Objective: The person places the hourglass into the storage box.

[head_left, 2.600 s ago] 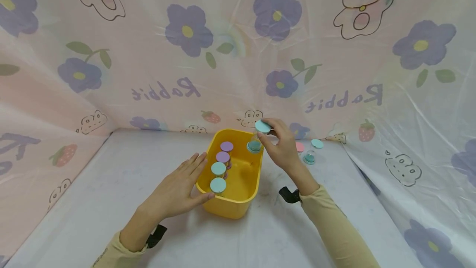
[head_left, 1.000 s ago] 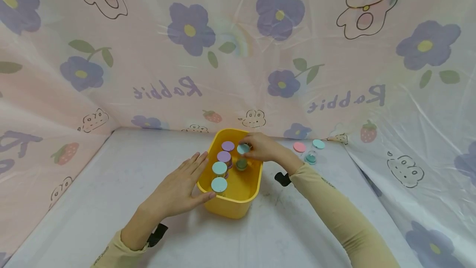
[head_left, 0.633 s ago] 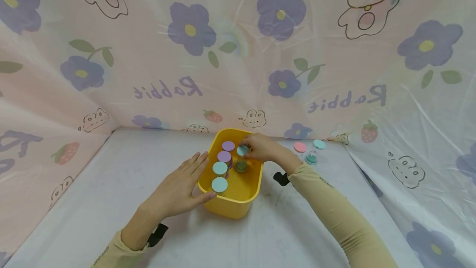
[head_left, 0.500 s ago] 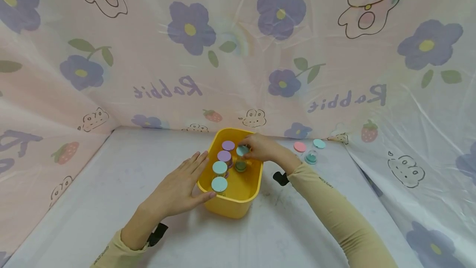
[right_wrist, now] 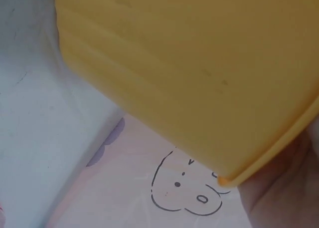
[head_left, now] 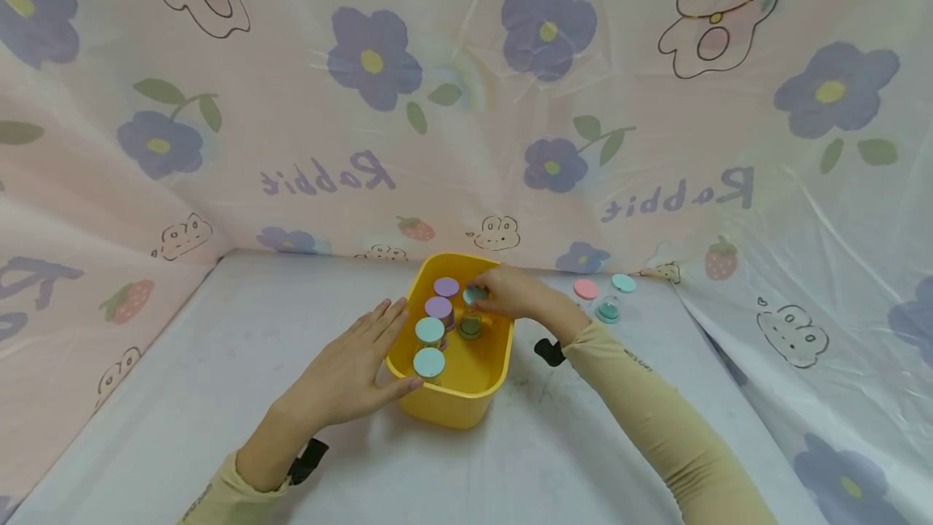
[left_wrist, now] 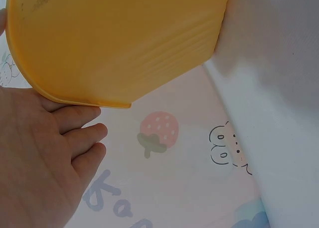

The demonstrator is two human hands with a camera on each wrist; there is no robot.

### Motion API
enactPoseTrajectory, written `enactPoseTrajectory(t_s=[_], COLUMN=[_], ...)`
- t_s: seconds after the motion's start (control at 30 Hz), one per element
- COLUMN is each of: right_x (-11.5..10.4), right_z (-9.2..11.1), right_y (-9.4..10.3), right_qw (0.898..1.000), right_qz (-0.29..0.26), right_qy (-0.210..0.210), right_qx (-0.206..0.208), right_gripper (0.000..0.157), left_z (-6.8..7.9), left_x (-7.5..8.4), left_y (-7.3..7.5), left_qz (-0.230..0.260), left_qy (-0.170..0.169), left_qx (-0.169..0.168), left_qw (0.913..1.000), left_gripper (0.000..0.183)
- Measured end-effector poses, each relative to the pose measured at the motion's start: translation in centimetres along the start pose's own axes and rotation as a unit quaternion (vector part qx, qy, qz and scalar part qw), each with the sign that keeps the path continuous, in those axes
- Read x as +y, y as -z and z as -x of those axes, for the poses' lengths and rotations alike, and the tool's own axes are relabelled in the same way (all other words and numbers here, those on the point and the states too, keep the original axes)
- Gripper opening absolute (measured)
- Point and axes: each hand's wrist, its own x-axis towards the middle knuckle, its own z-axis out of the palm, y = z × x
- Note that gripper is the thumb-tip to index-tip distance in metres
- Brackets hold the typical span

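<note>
A yellow plastic box (head_left: 452, 410) stands on the table. My left hand (head_left: 342, 371) lies along its left rim with fingers extended; in the left wrist view those fingers (left_wrist: 82, 119) are against the outside of the rim. Reaching over the right rim, my right hand (head_left: 517, 294) pinches a small clear piece with a light-blue disc top (head_left: 475, 296) and green base (head_left: 470, 326), upright inside the box. Along the left inner side stand similar pieces, purple-topped (head_left: 439, 308) ones behind light-blue-topped (head_left: 428, 362) ones. The right wrist view shows mostly the box's outer wall (right_wrist: 184, 73), hiding the fingertips.
Right of the box, on the white tabletop (head_left: 291, 306), are a pink-topped piece (head_left: 586, 289), a light-blue-topped piece (head_left: 623, 283) and a clear dome with a teal base (head_left: 608, 310). A printed curtain (head_left: 452, 136) surrounds the back and sides.
My right hand carried the light-blue-topped piece from above the right rim leftward and down into the box. In the last half second it barely moved. My left hand stayed in place.
</note>
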Motion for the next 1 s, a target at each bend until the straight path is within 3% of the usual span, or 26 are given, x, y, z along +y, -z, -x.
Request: enactPoseTrajectory(t_s=[0.37,0.63,0.83,1.0], right_x=[-0.5,-0.7,-0.4,0.5], right_z=[1.9,3.8,4.8,5.2], right_y=[0.1,-0.4,-1.2,-2.5], right_qw=[0.998,0.984,0.954,0.912], right_qz=[-0.039,-0.086,-0.097,-0.093], right_qy=[-0.009,0.0,0.029,0.046], right_qx=[0.052,0.156,0.28,0.397], right_gripper=[0.038,0.037,0.034,0.032], left_z=[-0.1,0.0,-0.1,-0.1], left_x=[0.0,0.1,0.0,-0.1], left_y=[0.0,0.0,0.0,-0.1], left_qz=[-0.007,-0.006,-0.005,-0.005], left_qy=[-0.003,-0.005,-0.003,-0.002], left_qx=[0.0,0.0,0.0,0.0], left_qw=[1.0,1.0,1.0,1.0], left_gripper=[0.098,0.097,0.097,0.098])
